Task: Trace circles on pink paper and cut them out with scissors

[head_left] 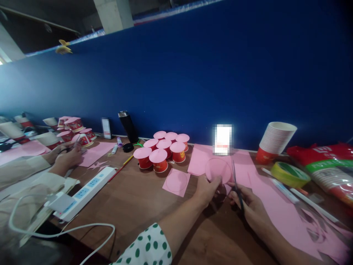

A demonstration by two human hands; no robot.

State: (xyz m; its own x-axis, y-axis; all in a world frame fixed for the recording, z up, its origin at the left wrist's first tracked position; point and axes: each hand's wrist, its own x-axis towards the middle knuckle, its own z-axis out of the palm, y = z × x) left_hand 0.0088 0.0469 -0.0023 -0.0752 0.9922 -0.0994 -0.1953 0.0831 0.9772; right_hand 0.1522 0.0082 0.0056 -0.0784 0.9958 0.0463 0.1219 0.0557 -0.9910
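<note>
My left hand (pixel 207 189) pinches a pink paper circle (pixel 217 170) by its lower edge and holds it upright above the table. My right hand (pixel 249 204) grips dark scissors (pixel 236 184), blades pointing up next to the circle's right rim. A pink paper square with a drawn circle (pixel 176 182) lies flat just left of my left hand. Larger pink paper sheets (pixel 242 167) lie beneath and behind both hands.
Several red cups capped with pink discs (pixel 162 149) stand behind. A stack of paper cups (pixel 275 141), yellow tape roll (pixel 289 173) and bagged cups (pixel 328 163) sit at right. A white power strip (pixel 85 191) and another person's hands (pixel 67 156) are at left. Blue partition wall (pixel 220 73) behind.
</note>
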